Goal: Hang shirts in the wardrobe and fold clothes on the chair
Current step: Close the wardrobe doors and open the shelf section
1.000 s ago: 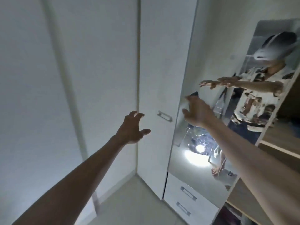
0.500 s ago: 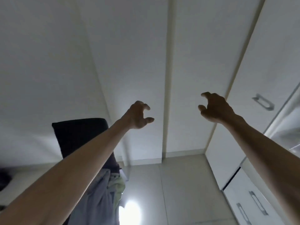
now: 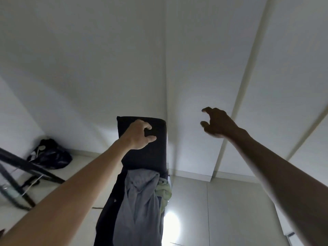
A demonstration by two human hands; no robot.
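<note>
A black chair [image 3: 156, 153] stands at the centre, its tall back facing me. A grey shirt [image 3: 140, 201] lies heaped on its seat, with a pale green garment [image 3: 164, 191] peeking out on the right. My left hand [image 3: 139, 134] hovers in front of the chair back, fingers loosely curled, holding nothing. Out to the right of the chair, my right hand [image 3: 217, 124] is raised in the air with its fingers curled and empty. The white wardrobe doors [image 3: 292, 86] run along the right side.
A dark bag [image 3: 51, 154] lies on the floor by the left wall. A black metal frame [image 3: 26, 167] slants across the lower left. The tiled floor [image 3: 239, 210] carries a bright light reflection beside the chair. A drawer handle [image 3: 290, 234] shows at the lower right.
The view has swung left from the mirrored wardrobe to the chair. Both arms stay stretched out; the chair with clothes now sits centred under my left hand.
</note>
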